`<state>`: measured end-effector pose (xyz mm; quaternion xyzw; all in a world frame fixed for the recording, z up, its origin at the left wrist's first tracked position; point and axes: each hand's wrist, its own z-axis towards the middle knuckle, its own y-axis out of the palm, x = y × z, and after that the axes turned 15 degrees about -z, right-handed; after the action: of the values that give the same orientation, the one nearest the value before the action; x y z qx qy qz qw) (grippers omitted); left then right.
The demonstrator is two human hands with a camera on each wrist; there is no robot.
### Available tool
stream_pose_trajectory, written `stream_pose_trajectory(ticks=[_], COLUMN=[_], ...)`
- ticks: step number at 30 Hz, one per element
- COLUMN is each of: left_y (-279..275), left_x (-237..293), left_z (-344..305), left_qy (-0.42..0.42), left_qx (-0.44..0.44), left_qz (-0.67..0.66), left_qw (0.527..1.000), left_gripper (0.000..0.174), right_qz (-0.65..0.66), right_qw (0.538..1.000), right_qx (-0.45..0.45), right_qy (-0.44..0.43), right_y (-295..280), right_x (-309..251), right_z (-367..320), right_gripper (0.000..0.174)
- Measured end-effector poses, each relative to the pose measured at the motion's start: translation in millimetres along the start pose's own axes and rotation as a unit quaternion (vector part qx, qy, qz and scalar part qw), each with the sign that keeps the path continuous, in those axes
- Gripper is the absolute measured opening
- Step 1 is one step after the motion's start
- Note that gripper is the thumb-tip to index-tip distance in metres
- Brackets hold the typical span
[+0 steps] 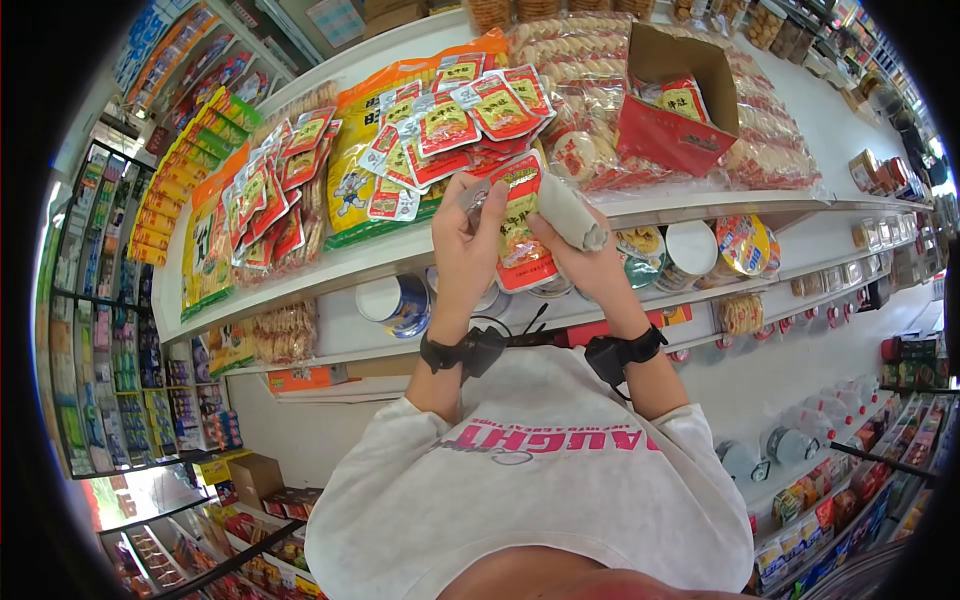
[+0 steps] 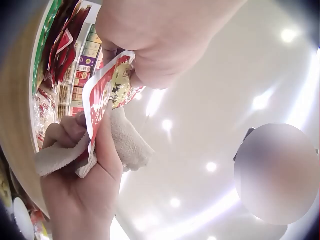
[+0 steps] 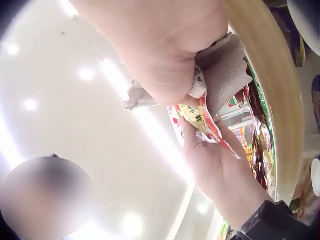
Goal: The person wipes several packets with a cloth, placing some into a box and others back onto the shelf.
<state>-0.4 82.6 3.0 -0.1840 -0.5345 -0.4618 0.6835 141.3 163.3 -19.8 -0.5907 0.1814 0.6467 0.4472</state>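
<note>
Over the shelf's (image 1: 720, 207) front edge: flat, glossy red-and-yellow packet (image 1: 516, 206) between both hands.
Left hand (image 1: 466, 240) pinches one side, thumb on the face. Right hand (image 1: 592, 268) grips the other side plus a bunched, nubby grey-white cloth (image 1: 568, 213). Beyond: similar pale-edged pouches (image 1: 450, 125) heaped on shiny plastic bags (image 1: 350, 190); open-topped cardboard box (image 1: 668, 145) among clear-wrapped round biscuits (image 1: 765, 130).

Packet (image 1: 520, 222): red, yellow panel. Cloth (image 1: 570, 215), right of packet: off-white. Bag (image 1: 350, 195), left of packet: yellow, orange, green.
</note>
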Motion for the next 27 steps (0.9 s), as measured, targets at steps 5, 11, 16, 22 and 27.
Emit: stream_pose_trajectory(ticks=[5, 11, 16, 22, 27], left_y=[13, -1, -5, 11, 0], left_x=[8, -2, -3, 7, -6], left_z=[5, 7, 5, -1, 1], left_qy=[-0.068, -0.029, -0.040, -0.069, -0.017], left_qx=[0.021, -0.014, -0.080, -0.062, -0.070], left_qz=[-0.092, -0.072, -0.035, -0.070, -0.001], left_qw=[0.993, 0.997, 0.995, 0.993, 0.997], left_gripper=[0.016, 0.015, 0.017, 0.022, 0.022], right_qz=[0.033, 0.121, 0.091, -0.002, 0.060], right_qw=[0.998, 0.988, 0.989, 0.989, 0.992], right_qx=[0.056, 0.078, 0.104, 0.073, 0.100], right_qy=[0.010, 0.059, 0.051, -0.129, -0.057], right_y=[-9, -13, -30, -29, -19], right_x=[-3, -8, -12, 17, -10], right_z=[1, 1, 9, 13, 8], right_gripper=[0.035, 0.040, 0.035, 0.028, 0.030])
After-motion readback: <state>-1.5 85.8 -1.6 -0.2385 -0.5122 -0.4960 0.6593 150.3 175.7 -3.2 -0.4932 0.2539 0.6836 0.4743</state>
